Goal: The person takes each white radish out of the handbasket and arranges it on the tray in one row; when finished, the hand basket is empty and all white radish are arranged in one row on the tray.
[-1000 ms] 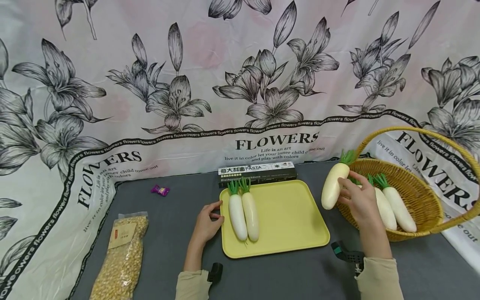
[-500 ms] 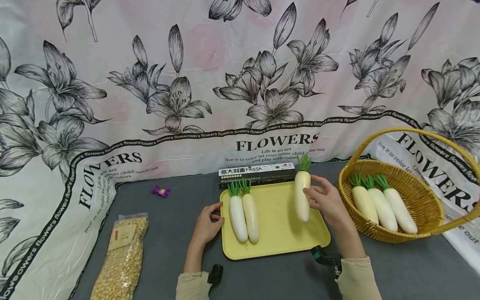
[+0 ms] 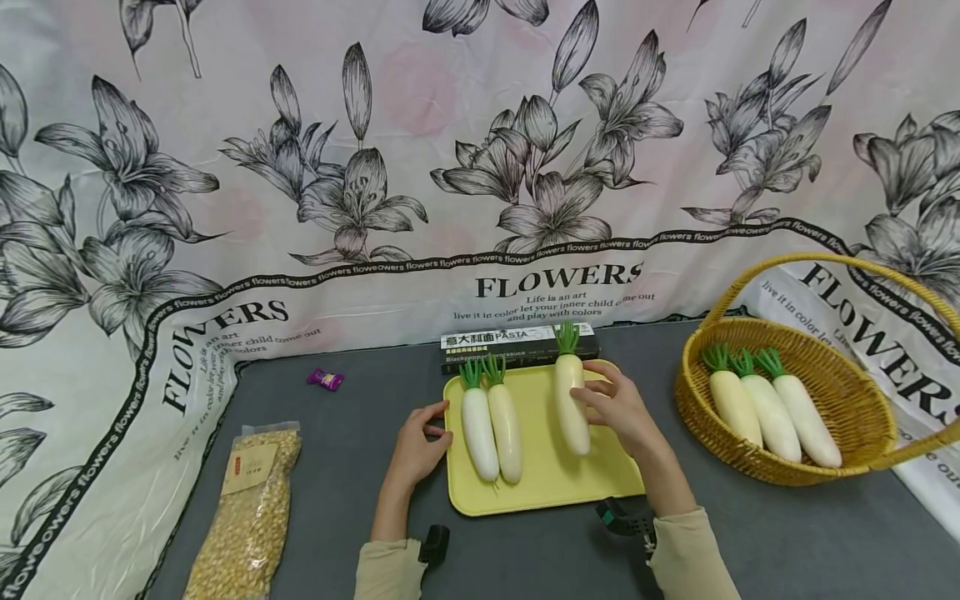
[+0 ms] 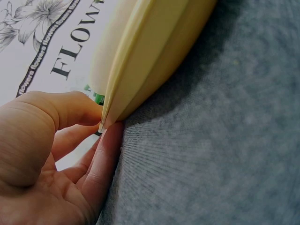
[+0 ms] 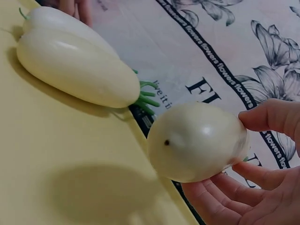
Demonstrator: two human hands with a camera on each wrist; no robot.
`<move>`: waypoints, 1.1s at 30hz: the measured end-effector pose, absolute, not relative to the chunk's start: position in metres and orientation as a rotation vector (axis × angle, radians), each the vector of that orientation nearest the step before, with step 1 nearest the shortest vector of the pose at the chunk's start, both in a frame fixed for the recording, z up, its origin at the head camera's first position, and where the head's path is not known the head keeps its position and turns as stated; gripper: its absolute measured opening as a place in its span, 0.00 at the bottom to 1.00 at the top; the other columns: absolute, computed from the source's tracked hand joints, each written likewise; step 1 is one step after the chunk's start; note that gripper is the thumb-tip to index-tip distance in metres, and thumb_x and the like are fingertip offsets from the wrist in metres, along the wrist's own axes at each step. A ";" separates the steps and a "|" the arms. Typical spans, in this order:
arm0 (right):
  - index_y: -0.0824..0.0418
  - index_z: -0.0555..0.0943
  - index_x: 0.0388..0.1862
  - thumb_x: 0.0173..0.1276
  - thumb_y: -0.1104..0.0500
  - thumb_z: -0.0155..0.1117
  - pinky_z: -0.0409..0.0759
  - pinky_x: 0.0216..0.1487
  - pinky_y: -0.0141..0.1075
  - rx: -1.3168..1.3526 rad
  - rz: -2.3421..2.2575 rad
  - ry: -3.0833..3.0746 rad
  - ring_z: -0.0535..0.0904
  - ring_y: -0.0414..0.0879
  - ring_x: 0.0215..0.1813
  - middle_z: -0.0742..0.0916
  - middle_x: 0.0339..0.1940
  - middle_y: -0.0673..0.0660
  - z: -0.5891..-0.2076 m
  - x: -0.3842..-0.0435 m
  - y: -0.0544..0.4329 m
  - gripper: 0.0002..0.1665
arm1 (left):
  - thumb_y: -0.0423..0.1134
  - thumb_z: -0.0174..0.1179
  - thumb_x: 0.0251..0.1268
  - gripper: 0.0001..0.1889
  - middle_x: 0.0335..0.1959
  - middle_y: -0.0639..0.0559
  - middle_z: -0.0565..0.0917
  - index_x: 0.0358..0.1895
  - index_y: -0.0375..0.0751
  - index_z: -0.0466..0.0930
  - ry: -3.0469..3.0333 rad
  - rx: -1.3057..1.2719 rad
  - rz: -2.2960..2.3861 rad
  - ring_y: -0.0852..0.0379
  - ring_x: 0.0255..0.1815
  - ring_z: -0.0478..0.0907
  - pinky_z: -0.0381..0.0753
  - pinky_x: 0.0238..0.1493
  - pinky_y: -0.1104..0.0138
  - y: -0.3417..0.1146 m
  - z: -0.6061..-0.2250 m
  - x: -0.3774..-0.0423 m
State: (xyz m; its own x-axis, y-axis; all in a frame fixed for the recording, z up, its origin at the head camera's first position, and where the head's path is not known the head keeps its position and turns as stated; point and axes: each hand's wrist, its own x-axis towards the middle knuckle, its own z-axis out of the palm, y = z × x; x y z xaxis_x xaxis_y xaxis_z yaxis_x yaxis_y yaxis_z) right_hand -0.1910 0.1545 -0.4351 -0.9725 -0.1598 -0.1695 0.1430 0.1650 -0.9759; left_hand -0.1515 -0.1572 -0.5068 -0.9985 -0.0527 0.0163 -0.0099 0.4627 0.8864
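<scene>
My right hand grips a white radish with a green top, held above the right part of the yellow tray. In the right wrist view the radish shows its root end, apart from the tray, with a shadow below. Two more radishes, one white and one creamier, lie side by side at the tray's left. At the left rim my left hand pinches the tray; the left wrist view shows thumb and fingers about its edge.
A wicker basket with a tall handle stands at the right, holding three radishes. Behind the tray lies a pasta box. A purple-wrapped candy and a bag of corn kernels are at the left.
My right hand has carried the radish leftward from beside the basket to over the tray. The left hand has stayed at the tray's left rim.
</scene>
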 end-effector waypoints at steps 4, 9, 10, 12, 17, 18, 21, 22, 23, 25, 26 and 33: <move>0.65 0.62 0.75 0.70 0.59 0.63 0.83 0.41 0.41 -0.029 -1.868 2.226 0.82 0.48 0.48 0.77 0.61 0.73 -0.439 -0.192 0.149 0.37 | 0.28 0.62 0.62 0.27 0.53 0.41 0.76 0.66 0.38 0.75 -2.652 0.045 -1.605 0.47 0.43 0.80 0.82 0.43 0.57 -0.156 -0.505 -0.153; 0.67 0.62 0.74 0.70 0.60 0.63 0.83 0.40 0.40 -0.049 -1.861 2.209 0.82 0.48 0.47 0.78 0.59 0.73 -0.445 -0.192 0.142 0.37 | 0.28 0.62 0.61 0.27 0.53 0.40 0.76 0.66 0.38 0.75 -2.650 0.055 -1.623 0.47 0.43 0.80 0.82 0.43 0.57 -0.156 -0.506 -0.152; 0.67 0.62 0.74 0.70 0.61 0.64 0.83 0.40 0.40 -0.053 -1.858 2.207 0.83 0.49 0.47 0.78 0.58 0.74 -0.447 -0.192 0.140 0.37 | 0.27 0.62 0.61 0.27 0.53 0.41 0.76 0.66 0.37 0.75 -2.650 0.057 -1.621 0.47 0.43 0.80 0.82 0.43 0.57 -0.156 -0.506 -0.152; 0.67 0.62 0.74 0.69 0.61 0.64 0.84 0.41 0.42 -0.052 -1.840 2.203 0.83 0.51 0.48 0.79 0.58 0.73 -0.449 -0.191 0.138 0.37 | 0.27 0.62 0.61 0.27 0.53 0.40 0.76 0.66 0.37 0.75 -2.647 0.055 -1.624 0.47 0.43 0.80 0.82 0.42 0.57 -0.156 -0.506 -0.151; 0.67 0.64 0.74 0.68 0.61 0.65 0.84 0.42 0.44 -0.067 -1.783 2.200 0.82 0.52 0.49 0.80 0.56 0.72 -0.452 -0.189 0.131 0.37 | 0.27 0.61 0.61 0.27 0.53 0.40 0.77 0.66 0.37 0.75 -2.647 0.048 -1.621 0.47 0.43 0.80 0.82 0.42 0.57 -0.157 -0.507 -0.150; 0.66 0.65 0.73 0.68 0.61 0.66 0.83 0.42 0.44 -0.066 -1.770 2.200 0.82 0.52 0.49 0.80 0.56 0.71 -0.453 -0.188 0.130 0.37 | 0.27 0.61 0.61 0.27 0.53 0.40 0.77 0.66 0.37 0.75 -2.648 0.048 -1.622 0.47 0.43 0.80 0.82 0.42 0.58 -0.157 -0.507 -0.150; 0.67 0.66 0.72 0.67 0.61 0.67 0.83 0.42 0.44 -0.080 -1.725 2.200 0.82 0.51 0.47 0.80 0.54 0.70 -0.455 -0.187 0.127 0.37 | 0.27 0.61 0.61 0.27 0.53 0.40 0.76 0.66 0.37 0.75 -2.647 0.041 -1.626 0.47 0.43 0.80 0.81 0.42 0.58 -0.158 -0.507 -0.150; 0.67 0.66 0.72 0.67 0.61 0.67 0.83 0.42 0.43 -0.089 -1.709 2.203 0.82 0.50 0.46 0.80 0.54 0.69 -0.455 -0.187 0.126 0.37 | 0.27 0.61 0.61 0.27 0.53 0.40 0.76 0.66 0.38 0.75 -2.648 0.040 -1.629 0.48 0.43 0.80 0.81 0.42 0.58 -0.158 -0.507 -0.150; 0.68 0.66 0.72 0.66 0.61 0.67 0.83 0.42 0.43 -0.102 -1.697 2.203 0.82 0.50 0.46 0.81 0.53 0.69 -0.456 -0.187 0.125 0.37 | 0.27 0.61 0.61 0.27 0.53 0.40 0.76 0.66 0.38 0.75 -2.649 0.038 -1.630 0.47 0.43 0.80 0.81 0.42 0.58 -0.158 -0.507 -0.150; 0.69 0.67 0.71 0.66 0.61 0.67 0.83 0.41 0.43 -0.123 -1.683 2.204 0.82 0.50 0.44 0.81 0.52 0.69 -0.457 -0.186 0.123 0.37 | 0.27 0.61 0.61 0.27 0.53 0.40 0.76 0.66 0.38 0.75 -2.649 0.037 -1.631 0.47 0.43 0.80 0.81 0.42 0.58 -0.158 -0.507 -0.150; 0.69 0.67 0.71 0.66 0.61 0.68 0.82 0.41 0.43 -0.129 -1.678 2.205 0.82 0.50 0.44 0.81 0.51 0.69 -0.457 -0.186 0.122 0.37 | 0.27 0.61 0.61 0.27 0.53 0.40 0.76 0.66 0.38 0.75 -2.648 0.037 -1.633 0.47 0.43 0.80 0.81 0.42 0.58 -0.158 -0.507 -0.150; 0.69 0.67 0.71 0.66 0.61 0.68 0.83 0.40 0.43 -0.113 -1.645 2.212 0.82 0.51 0.45 0.81 0.52 0.70 -0.461 -0.185 0.117 0.37 | 0.27 0.61 0.61 0.27 0.53 0.41 0.77 0.66 0.38 0.76 -2.645 0.055 -1.641 0.47 0.43 0.80 0.81 0.42 0.58 -0.158 -0.506 -0.149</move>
State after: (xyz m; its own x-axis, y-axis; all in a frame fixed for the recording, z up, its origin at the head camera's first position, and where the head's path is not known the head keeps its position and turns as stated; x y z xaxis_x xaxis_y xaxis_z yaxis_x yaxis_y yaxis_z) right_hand -0.1848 0.1172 -0.4611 -0.9244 -0.2862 -0.2523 0.1591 0.3117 -0.9368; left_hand -0.1494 -0.1577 -0.5056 -0.9989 -0.0454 0.0058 -0.0150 0.4439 0.8960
